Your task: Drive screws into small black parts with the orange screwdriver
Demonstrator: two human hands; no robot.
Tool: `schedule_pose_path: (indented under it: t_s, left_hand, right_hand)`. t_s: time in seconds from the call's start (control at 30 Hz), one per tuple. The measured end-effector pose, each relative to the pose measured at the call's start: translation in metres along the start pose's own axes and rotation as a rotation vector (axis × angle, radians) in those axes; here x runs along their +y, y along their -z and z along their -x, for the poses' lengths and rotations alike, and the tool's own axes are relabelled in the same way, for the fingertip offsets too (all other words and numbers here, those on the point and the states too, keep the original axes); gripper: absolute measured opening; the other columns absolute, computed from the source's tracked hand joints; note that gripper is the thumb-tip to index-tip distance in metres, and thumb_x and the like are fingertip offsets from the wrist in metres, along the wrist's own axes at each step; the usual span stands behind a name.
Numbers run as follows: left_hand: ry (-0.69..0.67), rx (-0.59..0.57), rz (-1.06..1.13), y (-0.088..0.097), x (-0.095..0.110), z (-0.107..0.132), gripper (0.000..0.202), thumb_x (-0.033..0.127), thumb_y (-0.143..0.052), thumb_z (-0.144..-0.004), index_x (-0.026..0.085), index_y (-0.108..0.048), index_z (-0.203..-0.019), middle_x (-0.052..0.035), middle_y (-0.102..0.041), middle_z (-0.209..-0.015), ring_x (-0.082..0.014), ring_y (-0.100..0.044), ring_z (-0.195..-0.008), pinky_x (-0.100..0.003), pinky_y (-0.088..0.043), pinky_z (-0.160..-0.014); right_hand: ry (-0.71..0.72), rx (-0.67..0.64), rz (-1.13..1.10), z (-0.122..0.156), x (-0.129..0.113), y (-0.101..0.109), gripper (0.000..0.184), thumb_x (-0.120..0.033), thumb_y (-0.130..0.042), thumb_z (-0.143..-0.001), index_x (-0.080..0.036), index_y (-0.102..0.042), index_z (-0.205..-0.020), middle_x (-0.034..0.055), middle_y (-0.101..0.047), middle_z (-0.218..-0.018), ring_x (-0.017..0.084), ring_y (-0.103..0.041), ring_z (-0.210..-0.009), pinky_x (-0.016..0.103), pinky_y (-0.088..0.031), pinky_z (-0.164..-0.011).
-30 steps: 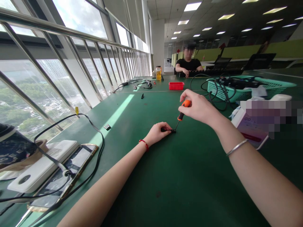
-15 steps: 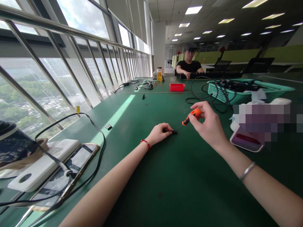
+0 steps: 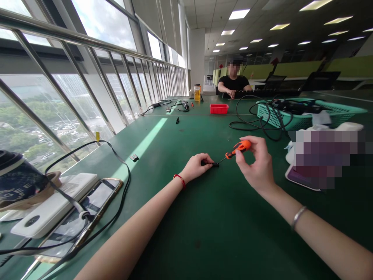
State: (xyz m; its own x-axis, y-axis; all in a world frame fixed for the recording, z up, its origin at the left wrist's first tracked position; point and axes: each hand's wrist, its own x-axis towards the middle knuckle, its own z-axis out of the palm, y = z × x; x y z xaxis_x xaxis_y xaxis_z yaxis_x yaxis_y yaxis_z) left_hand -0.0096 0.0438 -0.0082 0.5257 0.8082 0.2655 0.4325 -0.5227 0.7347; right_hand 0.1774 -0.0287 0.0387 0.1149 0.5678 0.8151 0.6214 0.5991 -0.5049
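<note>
With its fingers closed, my left hand (image 3: 198, 167) pins a small black part (image 3: 215, 165) to the green tabletop (image 3: 186, 217); most of the part is under the fingers, so I cannot tell its kind. My right hand (image 3: 258, 163) grips an orange and black screwdriver (image 3: 239, 148) by its handle between thumb and fingers. The screwdriver is tilted, its thin shaft running down and left to the right end of the black part. Whether the tip sits in a screw is too small to see.
On the left lie a white power bank (image 3: 55, 204), a phone (image 3: 87, 214), a looped cable (image 3: 128, 182) and a dark cup (image 3: 20, 181). Further off are a red tray (image 3: 219, 109), a jar (image 3: 197, 93) and a teal basket (image 3: 300, 121) with cables. A person (image 3: 234, 82) sits at the far end.
My right hand has shifted slightly right and down, and the screwdriver leans over more, its handle turned a little. My left hand stays on the black part.
</note>
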Motion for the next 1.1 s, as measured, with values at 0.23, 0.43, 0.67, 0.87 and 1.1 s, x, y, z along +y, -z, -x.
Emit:
schedule_pose_path:
  t_s: [0.23, 0.43, 0.67, 0.87, 1.1]
  left_hand:
    - [-0.013, 0.013, -0.032, 0.000, -0.001, 0.000, 0.013, 0.020, -0.056, -0.078, 0.014, -0.066, -0.083, -0.0057, -0.067, -0.085, -0.0149, -0.061, -0.078, -0.026, -0.050, -0.074]
    - [0.017, 0.041, -0.039, -0.001, -0.002, 0.000, 0.011, 0.018, -0.058, -0.077, 0.014, -0.067, -0.082, -0.0060, -0.068, -0.086, -0.0155, -0.061, -0.079, -0.027, -0.050, -0.076]
    - [0.007, 0.025, -0.034, 0.001, -0.002, -0.001, 0.012, 0.019, -0.058, -0.077, 0.014, -0.067, -0.083, -0.0062, -0.068, -0.086, -0.0155, -0.061, -0.079, -0.027, -0.051, -0.075]
    - [-0.004, 0.024, -0.023, 0.000, -0.001, -0.001, 0.011, 0.016, -0.057, -0.077, 0.013, -0.066, -0.082, -0.0055, -0.067, -0.084, -0.0150, -0.061, -0.079, -0.026, -0.050, -0.075]
    - [-0.005, 0.012, -0.026, 0.001, 0.001, 0.000, 0.012, 0.019, -0.057, -0.078, 0.013, -0.066, -0.083, -0.0056, -0.067, -0.085, -0.0151, -0.060, -0.078, -0.026, -0.050, -0.075]
  right_hand:
    - [-0.093, -0.001, 0.020, 0.002, 0.000, 0.002, 0.017, -0.037, -0.060, -0.080, -0.021, -0.055, -0.081, 0.0007, -0.059, -0.072, 0.012, -0.054, -0.057, 0.022, -0.044, -0.051]
    - [-0.096, 0.042, -0.095, 0.005, 0.008, -0.003, 0.031, -0.032, -0.059, -0.078, -0.021, -0.046, -0.104, 0.0045, -0.058, -0.091, 0.014, -0.059, -0.065, 0.030, -0.052, -0.063]
    - [-0.145, 0.006, -0.007, 0.002, -0.002, 0.001, 0.022, -0.038, -0.064, -0.076, -0.021, -0.054, -0.087, 0.0011, -0.059, -0.078, 0.012, -0.055, -0.058, 0.024, -0.046, -0.053]
    - [-0.052, 0.019, -0.052, 0.006, 0.005, -0.002, 0.030, -0.027, -0.059, -0.076, -0.021, -0.048, -0.102, 0.0011, -0.057, -0.081, 0.014, -0.057, -0.065, 0.028, -0.048, -0.062]
    - [-0.140, -0.032, -0.002, 0.001, -0.003, 0.001, 0.021, -0.038, -0.063, -0.075, -0.022, -0.053, -0.084, 0.0002, -0.058, -0.074, 0.013, -0.055, -0.058, 0.024, -0.045, -0.053]
